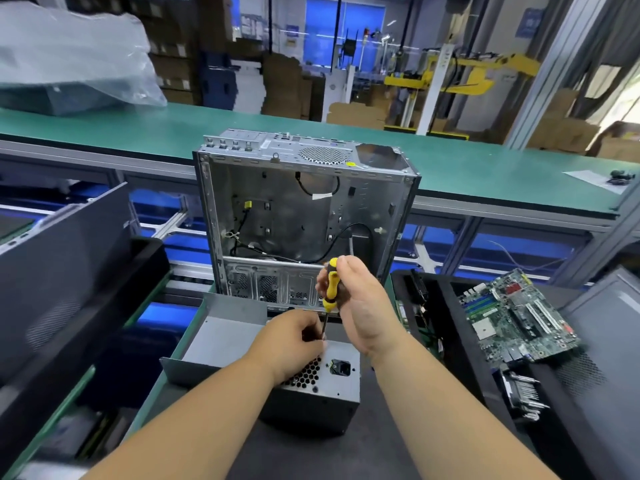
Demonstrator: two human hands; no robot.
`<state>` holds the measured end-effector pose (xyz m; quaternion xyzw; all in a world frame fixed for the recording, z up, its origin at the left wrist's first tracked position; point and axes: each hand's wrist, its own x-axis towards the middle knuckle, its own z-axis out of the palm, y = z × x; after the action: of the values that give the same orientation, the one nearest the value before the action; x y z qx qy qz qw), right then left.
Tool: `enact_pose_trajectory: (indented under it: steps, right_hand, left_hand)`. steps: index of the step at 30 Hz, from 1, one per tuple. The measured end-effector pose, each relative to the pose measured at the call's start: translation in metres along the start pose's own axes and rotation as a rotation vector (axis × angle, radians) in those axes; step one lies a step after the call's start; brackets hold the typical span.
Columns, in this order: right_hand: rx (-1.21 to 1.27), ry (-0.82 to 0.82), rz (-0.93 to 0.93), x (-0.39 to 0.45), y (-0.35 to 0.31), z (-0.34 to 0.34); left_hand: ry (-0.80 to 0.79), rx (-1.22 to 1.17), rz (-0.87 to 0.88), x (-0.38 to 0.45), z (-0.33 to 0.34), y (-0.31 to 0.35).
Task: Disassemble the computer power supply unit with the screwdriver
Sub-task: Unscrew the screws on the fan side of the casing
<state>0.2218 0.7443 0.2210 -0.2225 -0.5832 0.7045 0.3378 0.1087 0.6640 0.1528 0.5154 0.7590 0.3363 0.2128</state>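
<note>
The bench (485, 168) runs green across the far side, with a nearer dark work surface below it. An emptied case (304, 216) stands upright and open just behind the work area, loose cables hanging inside. A motherboard (516, 317) lies well to the right on a dark panel. The PSU (332, 379), a grey metal box, rests on the dark surface directly in front of the person, its vented end with the power socket facing the camera; a grey cover plate (221, 327) lies against its left side. The left hand (294, 341) rests on the PSU's top edge, its fingers curled round the lower shaft of the screwdriver (330, 289) to steady it near the tip. The right hand (360, 303) grips the yellow-and-black handle, fingers wrapped round it, the tool held nearly upright. The tip and the screw are hidden behind the left hand, so engagement cannot be confirmed. Judged step: loosening a cover screw on the PSU's top. Risks: the tip may cam out and strip the screw head if downward pressure is light or the shaft leans; a slip would drive the tip into the left fingers beside it; the PSU, held only by that hand, may shift on the surface under torque; a freed screw could fall through the vents.
</note>
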Motion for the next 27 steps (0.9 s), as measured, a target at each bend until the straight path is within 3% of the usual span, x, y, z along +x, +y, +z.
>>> enact_pose_trajectory:
  steps: [6,14,20,27]
  right_hand:
    - [0.060,0.053,0.070,-0.001,-0.004,-0.007]
    - [0.281,-0.013,0.060,-0.004,-0.002,-0.006]
    - [-0.001,-0.009,-0.022,-0.006,-0.002,-0.014]
    - [-0.063,-0.033,-0.051,-0.010,-0.008,-0.023]
  left_hand:
    - [0.047,0.027,0.025,-0.003,0.002,-0.001]
    - [0.051,0.012,0.084,-0.006,0.001,0.001]
    - [0.082,-0.011,0.069,-0.007,0.002,0.002]
    - [0.109,0.016,0.052,-0.004,0.003,0.004]
